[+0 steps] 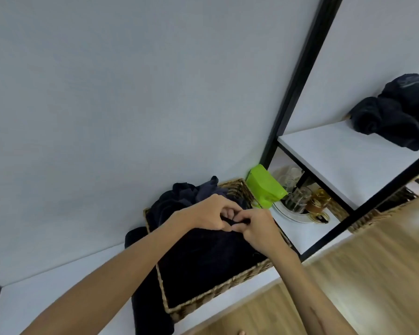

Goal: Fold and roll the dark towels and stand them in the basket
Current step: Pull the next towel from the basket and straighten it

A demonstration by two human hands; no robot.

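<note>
Both hands pinch the upper edge of a dark towel spread over a wicker basket.

The left hand (205, 212) and right hand (257, 228) meet fingertip to fingertip above the basket (218, 290), each gripping a fold of the dark towel (203, 257) that drapes below them across the basket's opening. More dark towels (186, 194) are heaped in the far end of the basket, and one hangs outside its left wall. The basket stands on a white table (41, 301) against a pale wall. To the right, a black-framed shelf (344, 151) carries another dark bundle (394, 117); beneath it sit a green bag (266, 184) and glassware (300, 199) on a tray. A wooden floor (373, 262) lies below.
</note>
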